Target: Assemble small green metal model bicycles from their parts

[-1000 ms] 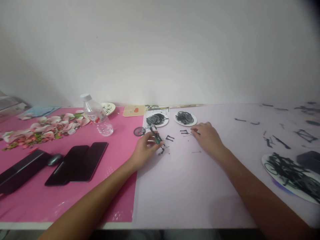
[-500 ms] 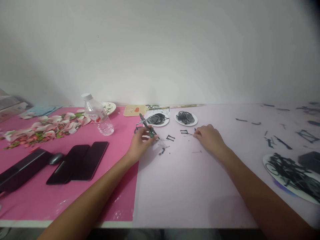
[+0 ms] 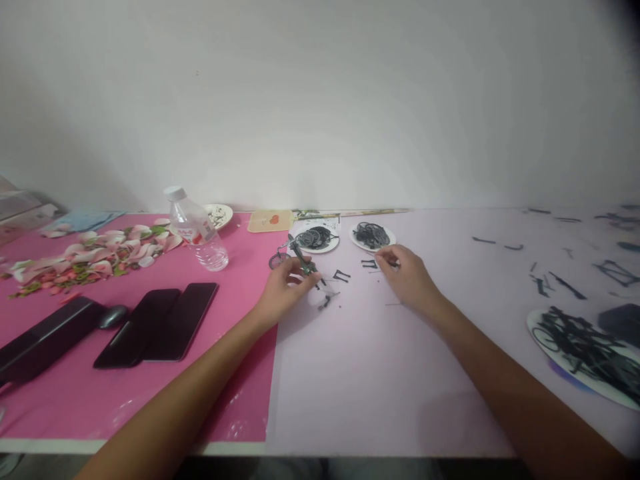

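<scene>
My left hand (image 3: 286, 291) is closed around a small, partly built model bicycle (image 3: 303, 259), tilted above the table. Its front wheel (image 3: 279, 260) shows left of my fingers, and my hand hides part of its frame. To the right, my right hand (image 3: 407, 272) pinches a thin rod-like part (image 3: 370, 253), its tip poking out left of the fingers. Between the hands lie a small dark fork-shaped piece (image 3: 342, 275) and a similar piece (image 3: 369, 264). A tiny dark part (image 3: 325, 303) rests nearer me, beside thin rods.
Behind the hands stand a plate of dark wheels (image 3: 320, 250) and a plate of black rings (image 3: 392, 243). At right is a larger plate of bicycle frames (image 3: 537, 321). A plastic bottle (image 3: 200, 237), two phones (image 3: 183, 323) and artificial petals (image 3: 100, 257) occupy the left.
My right hand has moved left and slightly up with the thin part, toward the model bicycle. The bicycle in my left hand has turned a little, showing more of its wheel.
</scene>
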